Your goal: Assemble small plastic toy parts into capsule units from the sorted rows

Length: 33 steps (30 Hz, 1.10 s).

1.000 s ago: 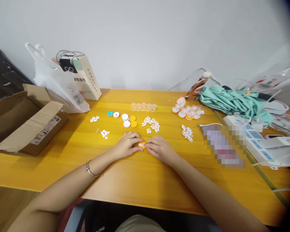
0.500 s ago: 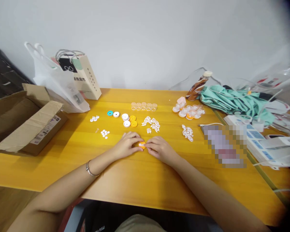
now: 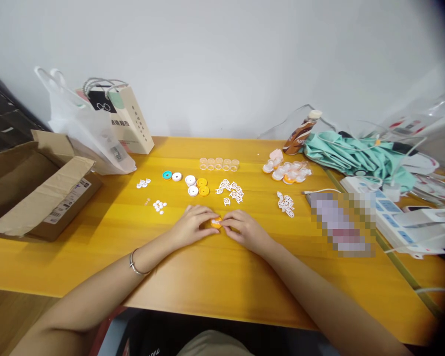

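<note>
Near the middle of the table, a small orange round cap-like piece (image 3: pixel 215 222) with something whitish on top lies between my two hands. My left hand (image 3: pixel 193 226) holds it from the left, thumb and fingers curved around its edge. On the other side, the fingertips of my right hand (image 3: pixel 245 230) are pinched together at its right edge, and they partly cover it. Just beyond the hands lie white openwork plastic pieces (image 3: pixel 233 192). White round caps (image 3: pixel 190 180) and yellow round caps (image 3: pixel 203 191) sit next to a blue one (image 3: pixel 167 175).
Clear cups (image 3: pixel 219 164) stand in a row behind. Small white parts (image 3: pixel 159 205) lie left. Rightward are capped orange pieces (image 3: pixel 289 172), more openwork pieces (image 3: pixel 286 204), a bottle (image 3: pixel 302 132), a blurred-out phone-like object (image 3: pixel 339 225) and a power strip (image 3: pixel 389 217). A cardboard box (image 3: pixel 70 198) stands left.
The view has shifted very slightly. Both hands stay around the orange piece, whose tilt seems to have changed a little as the fingers work on it.
</note>
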### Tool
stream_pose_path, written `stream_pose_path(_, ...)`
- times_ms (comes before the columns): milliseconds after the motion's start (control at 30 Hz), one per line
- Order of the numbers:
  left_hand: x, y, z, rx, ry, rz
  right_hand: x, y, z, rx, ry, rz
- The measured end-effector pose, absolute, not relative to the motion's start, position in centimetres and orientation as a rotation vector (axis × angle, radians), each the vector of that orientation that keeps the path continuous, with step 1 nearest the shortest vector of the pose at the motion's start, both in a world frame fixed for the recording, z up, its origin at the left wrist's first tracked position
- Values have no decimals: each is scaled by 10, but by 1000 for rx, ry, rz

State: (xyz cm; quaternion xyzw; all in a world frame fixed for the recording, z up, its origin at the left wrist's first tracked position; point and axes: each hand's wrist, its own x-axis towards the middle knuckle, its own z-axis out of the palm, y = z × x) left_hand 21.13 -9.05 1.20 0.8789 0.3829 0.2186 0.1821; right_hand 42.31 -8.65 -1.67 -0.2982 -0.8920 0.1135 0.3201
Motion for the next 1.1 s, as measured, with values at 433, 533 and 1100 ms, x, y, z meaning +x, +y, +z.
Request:
stream_pose_path(433, 217, -89, 12, 2418, 1078, 740, 414, -96, -19, -986, -1981, 741)
stream_pose_path(533, 218, -95, 17, 2405, 1058, 817, 406, -102, -19, -938, -1804, 1117)
stream_pose_path(1100, 208, -94, 25, 2364, 1129, 1061, 396, -114, -4, -923, -1265, 1530)
